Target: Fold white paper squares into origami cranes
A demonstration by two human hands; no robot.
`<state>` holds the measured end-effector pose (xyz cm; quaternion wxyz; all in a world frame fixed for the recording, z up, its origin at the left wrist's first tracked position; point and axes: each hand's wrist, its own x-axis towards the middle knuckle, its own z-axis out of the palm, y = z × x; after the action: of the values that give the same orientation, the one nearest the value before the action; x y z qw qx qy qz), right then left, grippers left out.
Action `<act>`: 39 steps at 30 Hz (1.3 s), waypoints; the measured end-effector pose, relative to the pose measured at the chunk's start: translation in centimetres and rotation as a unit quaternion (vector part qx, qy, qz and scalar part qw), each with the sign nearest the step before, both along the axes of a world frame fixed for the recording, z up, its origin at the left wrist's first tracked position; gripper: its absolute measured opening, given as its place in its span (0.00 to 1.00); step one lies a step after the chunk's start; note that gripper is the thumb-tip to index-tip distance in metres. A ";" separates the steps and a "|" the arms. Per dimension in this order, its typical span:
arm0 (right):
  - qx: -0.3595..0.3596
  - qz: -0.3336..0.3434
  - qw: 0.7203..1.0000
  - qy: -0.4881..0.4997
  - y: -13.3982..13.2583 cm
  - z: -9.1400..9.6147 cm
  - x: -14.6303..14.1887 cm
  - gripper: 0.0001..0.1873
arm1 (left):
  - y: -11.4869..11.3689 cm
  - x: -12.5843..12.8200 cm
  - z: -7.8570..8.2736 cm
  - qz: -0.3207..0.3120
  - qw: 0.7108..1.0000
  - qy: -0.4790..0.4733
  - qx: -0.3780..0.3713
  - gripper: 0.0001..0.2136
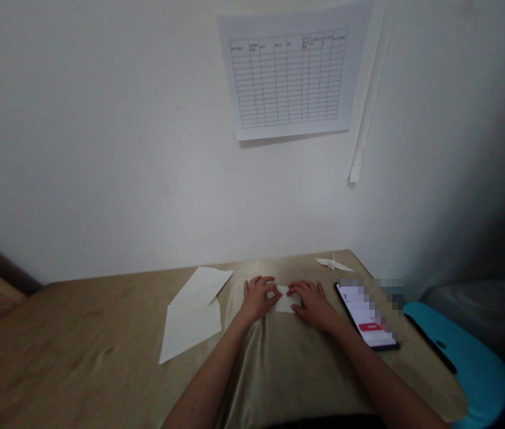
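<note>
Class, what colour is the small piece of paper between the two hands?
The small piece of paper is white; head view.

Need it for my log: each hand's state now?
Left hand: curled at the small white paper; grip unclear.
Right hand: partly open at its right side; grip unclear.

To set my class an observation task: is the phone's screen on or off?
On: the phone screen is lit pale, with a red block showing on it.
</note>
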<state>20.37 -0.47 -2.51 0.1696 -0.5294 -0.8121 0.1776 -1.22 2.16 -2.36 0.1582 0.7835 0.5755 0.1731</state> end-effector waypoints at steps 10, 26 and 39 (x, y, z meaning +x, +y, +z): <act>-0.039 0.041 0.998 0.028 0.0 0.0 1.5 0.29 | 0.2 -0.6 -0.3 -0.020 1.000 0.004 -0.007 0.07; -0.045 0.062 0.994 0.077 0.6 -0.5 2.4 0.27 | -0.6 -0.5 -0.7 -0.017 0.999 0.001 0.031 0.10; 0.014 0.049 0.997 0.066 0.8 -1.0 1.8 0.24 | -0.5 -0.1 -0.5 0.005 0.999 -0.035 0.027 0.10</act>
<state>22.12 0.31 -3.55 0.2212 -0.4740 -0.8262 0.2091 -1.27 1.69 -2.83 0.1564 0.7779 0.5688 0.2164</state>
